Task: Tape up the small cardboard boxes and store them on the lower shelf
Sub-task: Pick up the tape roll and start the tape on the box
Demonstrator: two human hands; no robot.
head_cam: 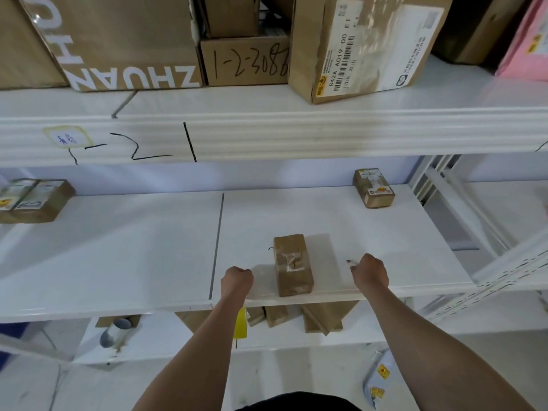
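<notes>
Both hands are hovering curled: the left hand is clenching into a fist on nothing visible, and the right hand is pinching something small and pale I cannot identify. Between them the small cardboard box is sitting on the middle shelf, apparently taped. Judging by this, storing is coming next, calling for gripping the box and lowering it to the lower shelf.

the small box at centre frame is plain brown with a torn whitish patch on top, on a white shelf crossed by a thin grey seam. the big carton at upper left is brown with white letters; a pink parcel sits upper right, a yellow strip below centre.
</notes>
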